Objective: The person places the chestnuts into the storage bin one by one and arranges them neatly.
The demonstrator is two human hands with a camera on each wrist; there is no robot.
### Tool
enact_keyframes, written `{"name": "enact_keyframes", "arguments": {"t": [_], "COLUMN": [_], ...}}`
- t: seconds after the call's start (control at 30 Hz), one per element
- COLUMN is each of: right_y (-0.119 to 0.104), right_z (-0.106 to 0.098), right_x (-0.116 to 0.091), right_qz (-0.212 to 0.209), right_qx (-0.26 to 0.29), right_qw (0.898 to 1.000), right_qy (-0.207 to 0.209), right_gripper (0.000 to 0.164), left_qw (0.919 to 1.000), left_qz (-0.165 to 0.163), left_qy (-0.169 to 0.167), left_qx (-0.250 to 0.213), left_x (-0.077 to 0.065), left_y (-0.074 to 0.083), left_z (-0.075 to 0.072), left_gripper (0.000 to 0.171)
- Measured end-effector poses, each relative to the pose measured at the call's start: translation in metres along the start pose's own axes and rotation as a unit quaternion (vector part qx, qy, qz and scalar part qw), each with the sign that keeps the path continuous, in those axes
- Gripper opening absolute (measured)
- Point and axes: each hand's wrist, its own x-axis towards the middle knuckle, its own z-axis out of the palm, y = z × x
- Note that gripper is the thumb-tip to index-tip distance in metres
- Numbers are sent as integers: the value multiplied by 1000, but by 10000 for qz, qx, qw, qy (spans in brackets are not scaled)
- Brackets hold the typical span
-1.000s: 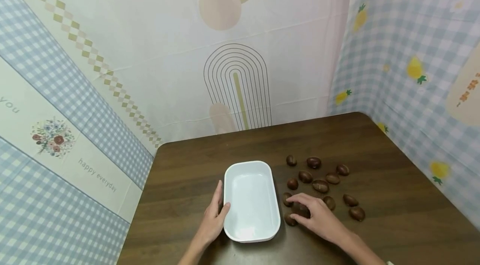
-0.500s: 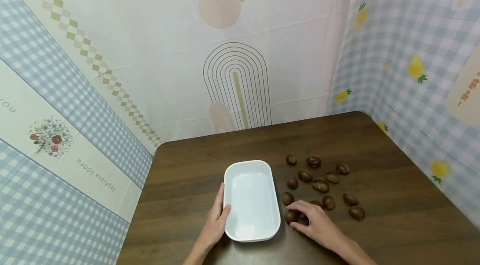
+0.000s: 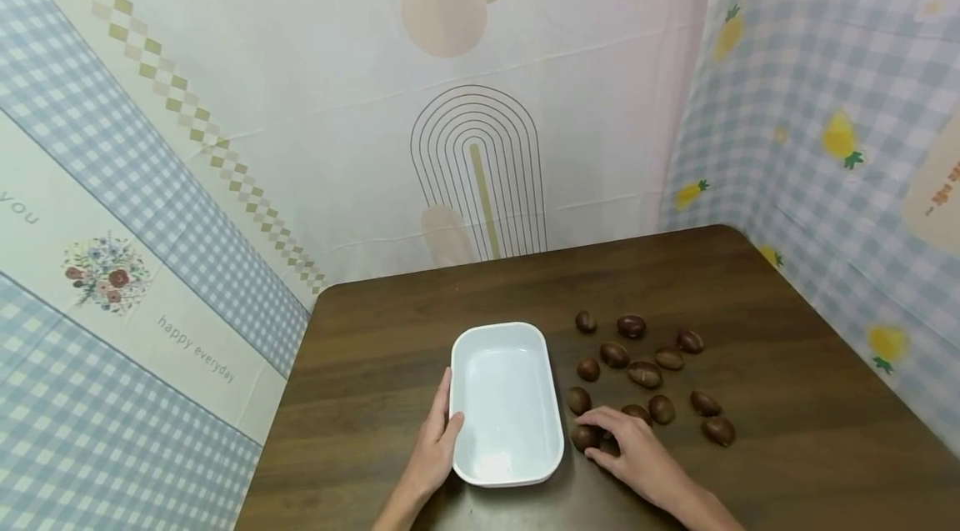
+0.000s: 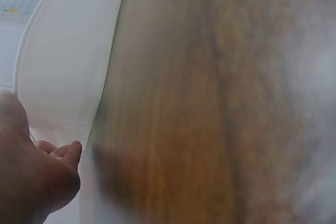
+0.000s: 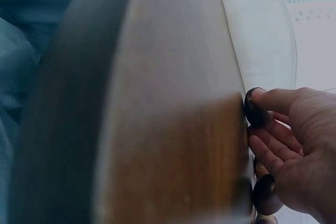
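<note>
A white rectangular baking dish (image 3: pixel 504 406) stands on the wooden table, with nothing inside it. My left hand (image 3: pixel 435 443) holds its left side, the thumb over the rim and the fingers along the outer wall. To the right of the dish, my right hand (image 3: pixel 637 460) pinches a brown chestnut (image 3: pixel 584 438) between thumb and fingertips, low at the table. In the right wrist view the thumb presses on that dark, shiny chestnut (image 5: pixel 254 109), while the other fingers are spread beneath. Another chestnut (image 3: pixel 578 400) lies just beyond the fingertips.
Several more chestnuts are scattered on the table's right half, such as a chestnut (image 3: pixel 632 326) toward the back and a chestnut (image 3: pixel 718 431) farther right. The dark wooden table (image 3: pixel 360 364) ends at a patterned cloth backdrop (image 3: pixel 600 97) behind it.
My right hand has drawn slightly nearer, leaving the chestnut beside the dish, and its fingers have closed on the nearest chestnut. My left hand has stayed on the dish.
</note>
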Motion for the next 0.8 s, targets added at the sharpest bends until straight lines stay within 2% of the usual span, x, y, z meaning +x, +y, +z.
{"name": "enact_keyframes", "arguments": {"t": [0.27,0.57,0.8], "right_y": [-1,-5,-8], "right_z": [2,-8,-16], "right_x": [-2,1,11], "right_qz": [-77,-85,-315], "right_qx": [6,-91,-504], "right_qw": [9996,9990,9940], "right_qy": [266,418,919], "right_gripper": [41,41,43], "left_qw": [9999,9998,9998], "left_qz": [-80,-158,-184], "left_qy": [40,42,23], "left_qx": [78,92,82], "left_x": [-2,-2,-3], "left_y": [1,2,4], "left_z": [1,0,0], "left_gripper": [70,70,70]}}
